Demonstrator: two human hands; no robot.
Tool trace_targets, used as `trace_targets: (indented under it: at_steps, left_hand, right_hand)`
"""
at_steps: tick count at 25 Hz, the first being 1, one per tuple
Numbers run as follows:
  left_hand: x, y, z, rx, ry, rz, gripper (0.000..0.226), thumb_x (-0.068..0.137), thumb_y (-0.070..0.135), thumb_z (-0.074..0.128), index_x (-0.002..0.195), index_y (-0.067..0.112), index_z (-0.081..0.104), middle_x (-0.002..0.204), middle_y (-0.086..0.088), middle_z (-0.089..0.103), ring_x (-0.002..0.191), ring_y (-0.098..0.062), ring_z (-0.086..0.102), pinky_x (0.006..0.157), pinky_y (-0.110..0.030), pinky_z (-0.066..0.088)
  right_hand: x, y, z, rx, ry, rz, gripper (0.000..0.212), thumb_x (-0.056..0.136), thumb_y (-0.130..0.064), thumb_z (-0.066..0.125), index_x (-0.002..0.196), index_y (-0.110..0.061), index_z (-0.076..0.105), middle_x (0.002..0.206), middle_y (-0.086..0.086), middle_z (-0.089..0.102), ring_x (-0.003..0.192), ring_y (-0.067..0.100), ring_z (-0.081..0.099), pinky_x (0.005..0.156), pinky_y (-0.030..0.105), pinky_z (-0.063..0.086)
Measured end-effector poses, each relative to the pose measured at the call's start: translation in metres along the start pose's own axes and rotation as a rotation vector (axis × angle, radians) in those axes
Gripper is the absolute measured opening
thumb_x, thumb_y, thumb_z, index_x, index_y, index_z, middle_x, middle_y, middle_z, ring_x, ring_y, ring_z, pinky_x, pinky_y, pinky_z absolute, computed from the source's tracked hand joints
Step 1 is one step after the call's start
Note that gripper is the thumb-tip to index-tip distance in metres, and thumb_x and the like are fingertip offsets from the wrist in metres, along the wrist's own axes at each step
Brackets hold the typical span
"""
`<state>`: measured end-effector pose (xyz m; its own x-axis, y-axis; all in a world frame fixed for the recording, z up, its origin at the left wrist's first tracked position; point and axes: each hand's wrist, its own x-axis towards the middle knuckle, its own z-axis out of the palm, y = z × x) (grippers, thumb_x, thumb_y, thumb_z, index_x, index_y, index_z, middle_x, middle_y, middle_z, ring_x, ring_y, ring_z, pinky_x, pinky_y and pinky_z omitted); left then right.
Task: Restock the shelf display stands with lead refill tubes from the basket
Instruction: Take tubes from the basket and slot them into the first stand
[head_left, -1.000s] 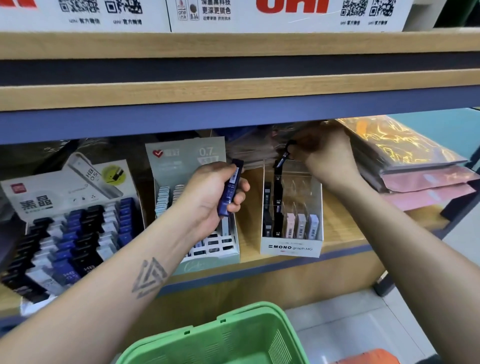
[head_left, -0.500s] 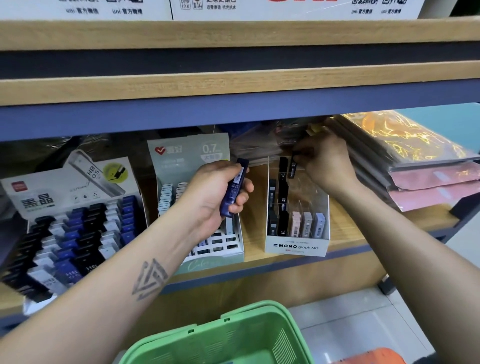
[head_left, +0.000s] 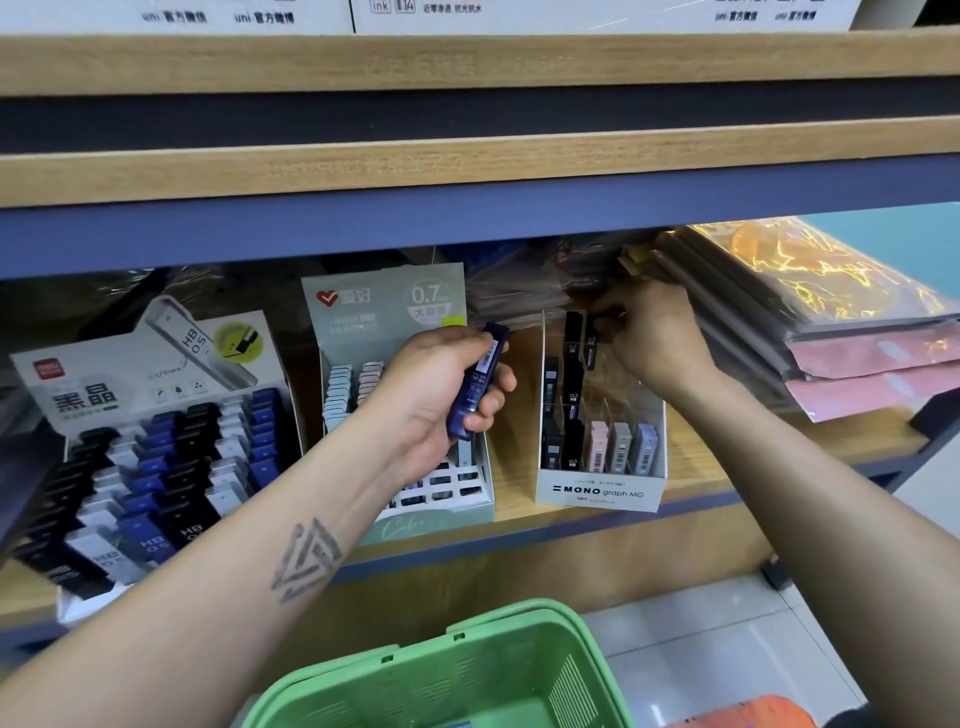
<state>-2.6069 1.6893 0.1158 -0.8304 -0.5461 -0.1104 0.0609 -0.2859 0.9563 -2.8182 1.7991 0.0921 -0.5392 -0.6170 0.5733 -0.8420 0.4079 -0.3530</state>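
Partly done: right hand (head_left: 652, 338) pinching black tube (head_left: 591, 340) into MONO stand (head_left: 600, 491); left hand (head_left: 441, 395) gripping blue tube (head_left: 478, 382), waiting.

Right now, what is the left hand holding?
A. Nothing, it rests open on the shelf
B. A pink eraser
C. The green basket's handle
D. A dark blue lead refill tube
D: the left hand has its fingers curled round a dark blue lead refill tube, held up in front of the 0.7 display stand.
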Motion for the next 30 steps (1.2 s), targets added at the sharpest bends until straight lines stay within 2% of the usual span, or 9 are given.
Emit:
trace_targets:
  at_steps: [4, 9, 11, 13, 15, 20, 23, 26, 30]
  left_hand:
    - [-0.001, 0.0, 0.002, -0.029, -0.024, -0.04, 0.015, 0.103, 0.008, 0.044, 0.11, -0.001, 0.054, 0.069, -0.016, 0.058, 0.048, -0.017, 0.044, 0.038, -0.02, 0.029]
    - [-0.004, 0.002, 0.0, -0.007, -0.028, -0.076, 0.024, 0.102, 0.006, 0.045, 0.122, -0.002, 0.055, 0.077, -0.017, 0.066, 0.055, -0.019, 0.053, 0.044, -0.024, 0.04]
    - [-0.006, 0.004, 0.0, 0.041, -0.02, -0.066, 0.023, 0.103, 0.01, 0.049, 0.125, 0.006, 0.055, 0.079, -0.018, 0.069, 0.056, -0.022, 0.055, 0.046, -0.025, 0.042]
    - [-0.009, 0.005, -0.001, 0.068, -0.023, -0.08, 0.025, 0.102, 0.011, 0.051, 0.126, 0.005, 0.057, 0.077, -0.017, 0.067, 0.055, -0.021, 0.052, 0.044, -0.023, 0.039]
    - [-0.014, 0.008, -0.001, 0.064, -0.038, -0.094, 0.027, 0.102, 0.006, 0.047, 0.125, -0.007, 0.056, 0.077, -0.018, 0.063, 0.055, -0.018, 0.05, 0.041, -0.02, 0.037]
    - [-0.031, 0.03, -0.015, 0.049, -0.06, -0.075, 0.023, 0.098, -0.01, 0.043, 0.119, -0.009, 0.053, 0.086, -0.03, 0.067, 0.061, -0.024, 0.066, 0.049, -0.021, 0.053]
    - [-0.041, 0.042, -0.029, 0.101, -0.009, -0.02, 0.013, 0.095, -0.012, 0.049, 0.106, -0.007, 0.054, 0.078, -0.033, 0.068, 0.056, -0.027, 0.069, 0.046, -0.021, 0.054]
    - [-0.05, 0.05, -0.041, 0.116, -0.022, -0.022, 0.012, 0.1, -0.002, 0.047, 0.099, -0.008, 0.058, 0.073, -0.029, 0.068, 0.054, -0.027, 0.07, 0.049, -0.022, 0.058]
    - [-0.058, 0.062, -0.073, 0.246, 0.042, 0.043, 0.02, 0.101, 0.006, 0.043, 0.099, -0.003, 0.06, 0.069, -0.018, 0.065, 0.047, -0.02, 0.058, 0.041, -0.023, 0.043]
  right_hand:
    - [-0.001, 0.005, 0.003, -0.085, 0.035, -0.009, 0.022, 0.089, 0.006, 0.059, 0.1, -0.006, 0.074, 0.094, 0.013, 0.074, 0.083, 0.032, 0.069, 0.074, 0.04, 0.059]
    - [-0.002, -0.005, -0.001, -0.221, 0.04, -0.008, 0.018, 0.094, -0.01, 0.058, 0.097, -0.016, 0.076, 0.088, 0.005, 0.075, 0.073, 0.022, 0.066, 0.062, 0.028, 0.051]
    - [0.0, -0.027, -0.013, 0.167, 0.002, 0.062, 0.017, 0.095, -0.013, 0.062, 0.104, -0.017, 0.077, 0.096, 0.002, 0.076, 0.082, 0.017, 0.068, 0.071, 0.028, 0.055]
    - [-0.003, -0.054, -0.027, 0.807, -0.214, 0.192, 0.016, 0.095, -0.013, 0.068, 0.109, -0.014, 0.075, 0.1, 0.006, 0.076, 0.086, 0.016, 0.07, 0.075, 0.028, 0.057]
    - [-0.01, -0.071, -0.029, 1.003, -0.38, 0.192, 0.017, 0.091, -0.008, 0.072, 0.107, -0.011, 0.075, 0.102, 0.012, 0.077, 0.086, 0.018, 0.071, 0.075, 0.027, 0.058]
    - [-0.019, -0.08, -0.023, 0.743, -0.297, 0.122, 0.016, 0.086, 0.0, 0.074, 0.097, -0.012, 0.078, 0.089, 0.0, 0.077, 0.078, 0.006, 0.07, 0.074, 0.018, 0.053]
    - [-0.02, -0.097, -0.024, 0.395, -0.237, -0.311, 0.023, 0.084, -0.008, 0.078, 0.105, -0.017, 0.079, 0.103, -0.006, 0.074, 0.097, 0.005, 0.067, 0.088, 0.021, 0.051]
    - [-0.025, -0.123, -0.016, 0.222, -0.209, -0.583, 0.022, 0.083, -0.014, 0.079, 0.105, -0.013, 0.077, 0.1, 0.0, 0.074, 0.095, 0.019, 0.067, 0.085, 0.037, 0.054]
    - [-0.032, -0.158, -0.012, 0.442, -0.268, -0.303, 0.03, 0.083, -0.015, 0.081, 0.111, -0.014, 0.069, 0.09, -0.004, 0.073, 0.081, 0.007, 0.066, 0.078, 0.032, 0.055]
